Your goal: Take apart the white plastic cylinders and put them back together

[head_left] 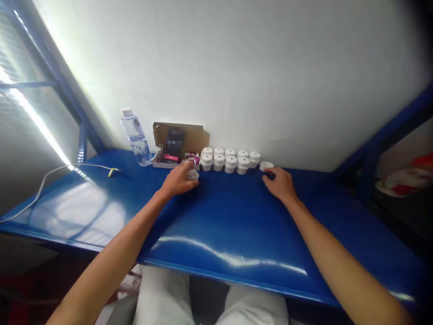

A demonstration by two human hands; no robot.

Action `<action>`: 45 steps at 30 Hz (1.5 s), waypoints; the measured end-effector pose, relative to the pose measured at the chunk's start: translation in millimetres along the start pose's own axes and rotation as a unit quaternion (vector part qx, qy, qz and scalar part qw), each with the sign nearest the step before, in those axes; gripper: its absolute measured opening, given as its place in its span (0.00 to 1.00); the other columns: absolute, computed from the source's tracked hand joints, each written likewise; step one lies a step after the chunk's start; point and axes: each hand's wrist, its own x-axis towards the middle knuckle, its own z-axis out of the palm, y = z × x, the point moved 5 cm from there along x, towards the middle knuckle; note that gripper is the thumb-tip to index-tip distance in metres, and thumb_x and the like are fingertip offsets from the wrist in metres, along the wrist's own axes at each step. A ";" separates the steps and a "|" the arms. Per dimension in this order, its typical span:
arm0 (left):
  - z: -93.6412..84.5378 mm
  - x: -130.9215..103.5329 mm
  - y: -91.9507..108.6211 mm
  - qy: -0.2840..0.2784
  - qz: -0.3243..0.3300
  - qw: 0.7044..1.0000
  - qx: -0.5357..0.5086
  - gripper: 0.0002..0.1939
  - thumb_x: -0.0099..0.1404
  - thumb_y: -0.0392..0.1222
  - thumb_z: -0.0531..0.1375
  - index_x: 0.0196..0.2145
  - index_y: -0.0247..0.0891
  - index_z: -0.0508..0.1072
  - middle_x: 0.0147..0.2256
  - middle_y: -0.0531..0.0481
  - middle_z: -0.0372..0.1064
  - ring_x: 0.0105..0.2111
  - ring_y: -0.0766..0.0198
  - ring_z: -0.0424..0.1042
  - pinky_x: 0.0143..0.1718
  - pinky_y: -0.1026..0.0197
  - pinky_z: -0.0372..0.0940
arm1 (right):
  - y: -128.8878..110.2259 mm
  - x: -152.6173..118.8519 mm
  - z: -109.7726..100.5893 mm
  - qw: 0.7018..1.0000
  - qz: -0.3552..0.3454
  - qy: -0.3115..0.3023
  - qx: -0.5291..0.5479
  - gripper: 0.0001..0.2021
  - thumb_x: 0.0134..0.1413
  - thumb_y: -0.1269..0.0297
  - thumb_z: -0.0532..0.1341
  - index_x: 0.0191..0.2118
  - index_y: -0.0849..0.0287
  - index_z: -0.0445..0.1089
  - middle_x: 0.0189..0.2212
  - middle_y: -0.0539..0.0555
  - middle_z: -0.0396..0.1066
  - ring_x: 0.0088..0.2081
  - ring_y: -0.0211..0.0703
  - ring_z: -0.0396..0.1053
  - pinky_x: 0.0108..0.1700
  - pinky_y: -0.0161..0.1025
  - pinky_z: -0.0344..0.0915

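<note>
My left hand (179, 179) is closed around a white round piece (193, 175) with small dark holes in its face, in front of the cardboard box. Off to the right, my right hand (280, 181) has its thumb and forefinger apart. Its fingertips are at the near edge of a shallow white round cup (267, 165); whether they touch it I cannot tell. Between the hands, several white round lidded units (230, 163), each with a small dark mark on top, stand in two rows along the wall.
Behind my left hand, an open cardboard box (194, 133) holds small packets. A clear water bottle (137, 140) stands left of it. A white cable (43, 183) with a yellow tag crosses the left of the blue table (216, 225). Blue frame bars rise at both sides.
</note>
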 end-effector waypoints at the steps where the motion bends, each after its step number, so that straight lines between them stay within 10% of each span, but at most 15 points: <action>1: -0.6 0.5 -2.5 0.000 -0.011 1.000 0.006 0.15 0.56 0.46 0.63 0.42 0.42 0.70 0.40 0.46 0.75 0.38 0.53 0.73 0.36 0.59 0.62 | 0.6 0.5 0.9 1.000 -0.012 0.003 -0.001 0.18 0.52 0.61 0.59 0.46 0.60 0.79 0.47 0.61 0.79 0.48 0.55 0.76 0.55 0.50 0.69; 20: -46.9 0.6 -54.8 -0.020 -0.224 0.959 0.171 0.28 0.57 0.55 0.63 0.53 0.45 0.70 0.50 0.40 0.75 0.50 0.39 0.75 0.44 0.49 0.70 | 9.4 -6.2 18.0 0.992 0.042 -0.092 -0.082 0.26 0.65 0.57 0.52 0.65 0.58 0.67 0.64 0.63 0.66 0.64 0.62 0.65 0.64 0.59 0.61; 32: -55.3 -1.9 -69.4 -0.029 -0.232 0.959 0.160 0.27 0.56 0.50 0.63 0.53 0.42 0.69 0.50 0.38 0.75 0.50 0.40 0.75 0.46 0.48 0.70 | -40.0 16.8 10.3 0.990 -0.045 -0.058 -0.121 0.32 0.60 0.61 0.55 0.70 0.57 0.57 0.71 0.64 0.55 0.68 0.64 0.56 0.63 0.63 0.59; 45: -77.1 -15.5 -118.8 0.018 -0.346 0.924 0.162 0.29 0.57 0.51 0.64 0.55 0.39 0.69 0.53 0.33 0.73 0.52 0.37 0.74 0.48 0.46 0.69 | -49.2 28.4 4.5 0.987 -0.015 -0.042 -0.153 0.20 0.62 0.50 0.56 0.51 0.58 0.68 0.49 0.66 0.72 0.53 0.64 0.66 0.52 0.57 0.62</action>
